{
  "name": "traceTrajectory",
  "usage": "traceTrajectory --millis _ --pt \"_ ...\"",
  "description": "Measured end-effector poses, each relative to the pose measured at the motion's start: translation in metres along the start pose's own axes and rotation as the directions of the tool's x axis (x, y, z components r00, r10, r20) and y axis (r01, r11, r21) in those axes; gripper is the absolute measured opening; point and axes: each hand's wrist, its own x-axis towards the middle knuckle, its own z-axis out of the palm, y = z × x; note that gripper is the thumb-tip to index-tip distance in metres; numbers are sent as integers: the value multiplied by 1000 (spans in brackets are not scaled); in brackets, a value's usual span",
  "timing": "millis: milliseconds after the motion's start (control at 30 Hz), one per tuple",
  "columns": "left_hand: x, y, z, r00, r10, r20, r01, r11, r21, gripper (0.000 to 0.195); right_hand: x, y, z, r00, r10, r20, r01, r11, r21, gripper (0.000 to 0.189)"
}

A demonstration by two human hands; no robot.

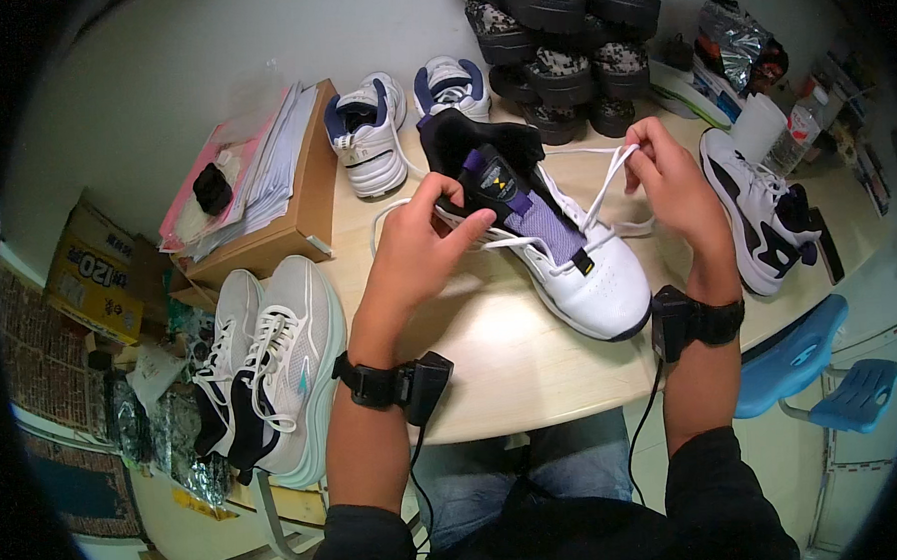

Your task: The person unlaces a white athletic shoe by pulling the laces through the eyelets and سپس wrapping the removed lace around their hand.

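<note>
A white sneaker (591,289) with a purple mesh tongue (544,227) and black collar lies on the wooden table (498,383), its toe towards the lower right. My left hand (435,239) is at the shoe's left side, by the collar edge; thumb and fingers are around its upper rim and lace, though the fingertips are partly hidden. My right hand (658,173) pinches a white shoelace (608,179) to the right of the shoe. The lace runs from the lower eyelets up to those fingers. More lace lies loose at both sides.
Grey running shoes (287,377) stand at the table's left, near a cardboard box (296,226) of papers. White-and-navy sneakers (371,148) and stacked camouflage shoes (559,72) are behind. At right are a white-and-black sneaker (753,207), a plastic bottle (799,133) and a blue chair (794,362).
</note>
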Motion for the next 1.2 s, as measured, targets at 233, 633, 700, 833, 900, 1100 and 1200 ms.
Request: traceTrajectory --millis 233,633,700,833,900,1100,1200 --pt "-2 5 -6 1000 18 15 -19 996 92 27 -10 -19 -7 885 256 388 -295 955 43 14" --pt "-1 5 -3 1000 16 24 -17 999 41 28 -21 -44 8 706 5 708 143 978 -149 33" --pt "-1 4 -3 1000 2 31 -3 999 32 28 -20 -50 12 681 96 726 146 954 -263 26" --pt "1 0 -1 999 35 31 -36 999 12 26 -21 -48 11 693 -33 720 150 984 -99 25" --pt "0 -1 -2 999 42 24 -42 999 7 25 -22 -50 6 714 -131 688 152 988 31 25" --pt "0 1 -1 998 59 10 -59 998 9 24 -14 -30 -17 968 -243 59 122 668 734 24" --pt "0 2 2 999 26 39 -25 999 -23 26 -7 -19 -24 998 -60 8 39 736 676 24"
